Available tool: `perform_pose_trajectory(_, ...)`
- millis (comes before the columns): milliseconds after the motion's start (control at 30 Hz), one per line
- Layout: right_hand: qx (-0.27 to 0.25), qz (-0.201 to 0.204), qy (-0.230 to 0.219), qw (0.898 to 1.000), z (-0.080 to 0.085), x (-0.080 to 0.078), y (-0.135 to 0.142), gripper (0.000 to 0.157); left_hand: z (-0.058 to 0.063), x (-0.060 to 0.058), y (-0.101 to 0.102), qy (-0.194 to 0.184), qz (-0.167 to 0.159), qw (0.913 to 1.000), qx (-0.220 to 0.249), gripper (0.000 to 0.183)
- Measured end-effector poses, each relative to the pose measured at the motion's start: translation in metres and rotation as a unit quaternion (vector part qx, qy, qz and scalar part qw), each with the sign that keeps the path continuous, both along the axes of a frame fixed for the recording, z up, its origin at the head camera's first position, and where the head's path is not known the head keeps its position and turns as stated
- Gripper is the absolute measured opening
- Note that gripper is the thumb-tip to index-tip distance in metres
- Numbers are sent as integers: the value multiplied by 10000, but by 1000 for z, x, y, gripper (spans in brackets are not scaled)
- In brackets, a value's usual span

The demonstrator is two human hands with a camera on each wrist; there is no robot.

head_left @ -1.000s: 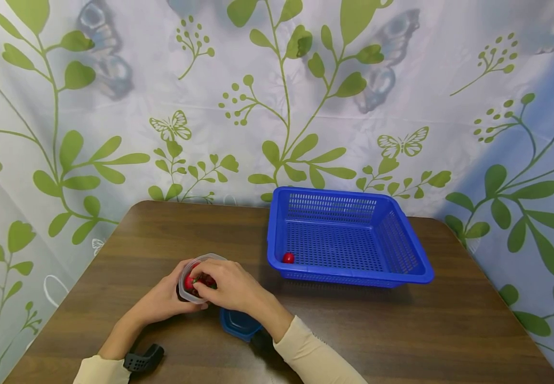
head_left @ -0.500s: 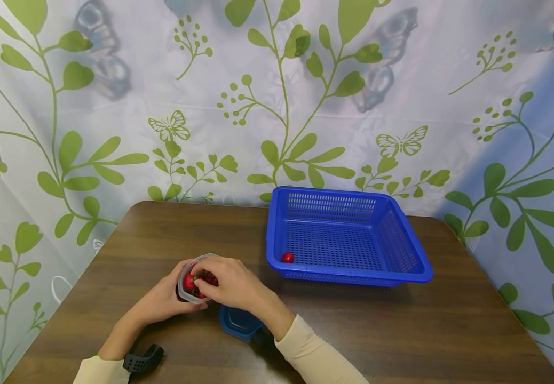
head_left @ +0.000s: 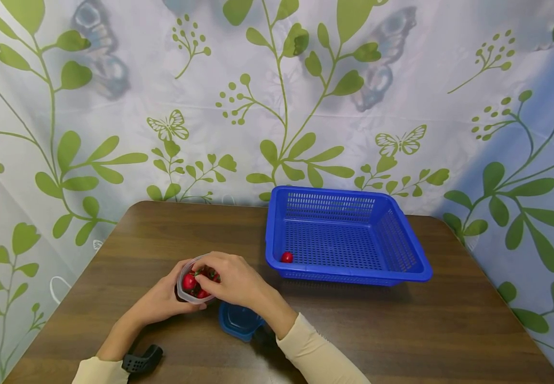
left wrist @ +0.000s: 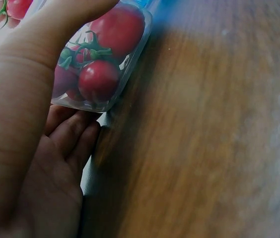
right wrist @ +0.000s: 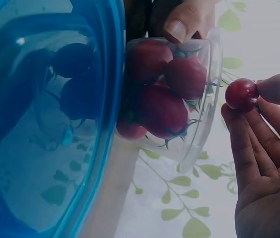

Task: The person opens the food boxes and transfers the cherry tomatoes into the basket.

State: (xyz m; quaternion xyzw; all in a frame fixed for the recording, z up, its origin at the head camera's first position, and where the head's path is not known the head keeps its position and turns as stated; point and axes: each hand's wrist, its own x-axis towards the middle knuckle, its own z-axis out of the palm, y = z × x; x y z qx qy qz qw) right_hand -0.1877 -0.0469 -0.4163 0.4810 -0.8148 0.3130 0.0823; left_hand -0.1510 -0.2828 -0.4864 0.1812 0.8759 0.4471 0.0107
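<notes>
My left hand (head_left: 165, 298) grips a small clear plastic container (right wrist: 214, 74) from its side, the thumb over its wall in the right wrist view. Inside are several red cherry tomatoes (left wrist: 99, 81) with green stems. Over the container's mouth is my right hand (head_left: 235, 277). Its thumb and fingertips pinch one cherry tomato (right wrist: 242, 95), just outside the rim in the right wrist view. That same tomato is hidden behind the right hand in the head view. A blue lid (head_left: 239, 321) lies on the table beneath the right wrist.
A blue plastic basket (head_left: 349, 274) with slotted walls stands toward the back right of the wooden table (head_left: 186, 224). A single cherry tomato (head_left: 287, 257) rests in its near left corner. A patterned curtain (head_left: 238, 133) hangs right behind the table. A black wrist mount (head_left: 142, 360) is on the left wrist.
My right hand has drawn slightly up and right over the container, uncovering more of the tomatoes inside. The left hand, the container, the lid and the basket stay in place.
</notes>
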Motion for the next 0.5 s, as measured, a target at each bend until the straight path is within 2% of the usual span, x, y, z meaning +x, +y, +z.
perform_pose_trajectory(500,-308,19,-43,9995,10,-4,9,18,1,0,1,-101,109,9998,-134,94)
